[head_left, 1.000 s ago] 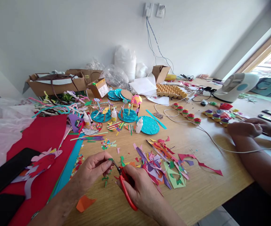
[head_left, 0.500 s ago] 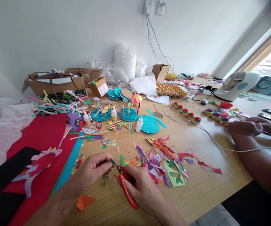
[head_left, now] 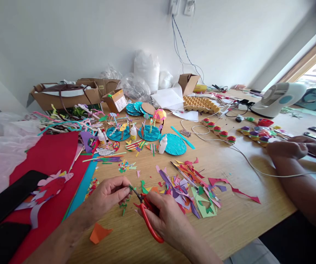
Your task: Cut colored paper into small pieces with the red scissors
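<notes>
Red-handled scissors (head_left: 149, 224) are in my right hand (head_left: 164, 214), its fingers wrapped round the handles. The blades point up and left to the fingertips of my left hand (head_left: 114, 194). Those fingers pinch a small piece of green paper (head_left: 131, 187), mostly hidden, at the blade tips. Tiny green paper snippets (head_left: 123, 209) lie on the wood just below. An orange paper scrap (head_left: 100, 233) rests near my left forearm. To the right of my hands spreads a pile of coloured paper scraps (head_left: 179, 194), with a second pair of scissors (head_left: 180, 172) lying on it.
Red paper sheets (head_left: 48, 154) carry a black phone (head_left: 6, 205) at left. Glue bottles (head_left: 162, 144) and blue discs (head_left: 175, 145) stand beyond my hands. A white cable (head_left: 245, 159) crosses the table. Another person's hands (head_left: 286, 149) rest at right, near a white fan (head_left: 278, 99).
A few more green snippets show on the table under my left fingers. Both hands keep nearly the same place, and the view has shifted slightly.
</notes>
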